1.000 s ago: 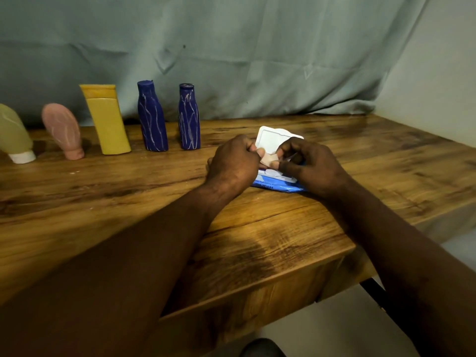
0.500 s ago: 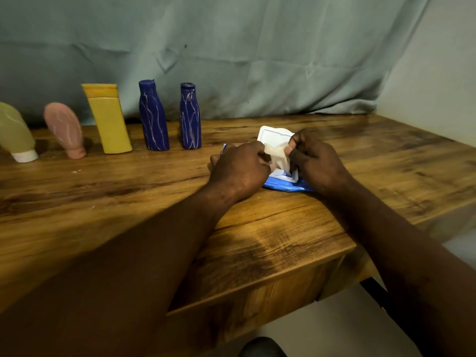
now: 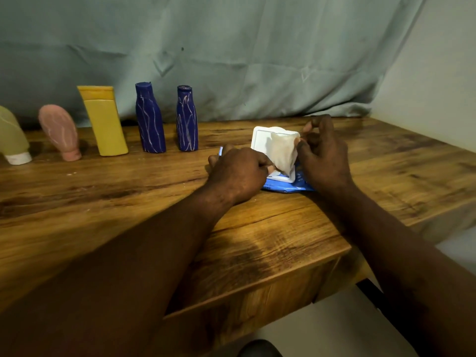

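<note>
Wipe (image 3: 283,153) is now standing well clear of the wipes pack (image 3: 301,183). A second ago only a small tuft was showing between the two hands at the opening. Now a broad, creased sheet is rising in front of the open white lid (image 3: 260,137), with its lower end running down into the opening. The right hand (image 3: 324,161) is doing the pulling, its fingers (image 3: 318,123) pinched together on the sheet's upper right corner and drawing it up and to the right. The left hand (image 3: 237,173) is staying where it was, its fingers (image 3: 213,159) curled down over the pack's left part and holding it against the worktop (image 3: 128,202). Judging by this, the draw is well along but not finished. The sheet is probably needing a further pull to come free, and the pack may be lifting with it if the left hand is easing off.

Open room is lying mostly to the right and behind the pack, where bare wood is stretching away. The worktop's front edge is running near the wrists. Two blue bottles (image 3: 150,119), a yellow bottle (image 3: 103,122) and a pink bottle (image 3: 60,132) are standing in a row by the curtain (image 3: 231,60), well apart from the hands.
</note>
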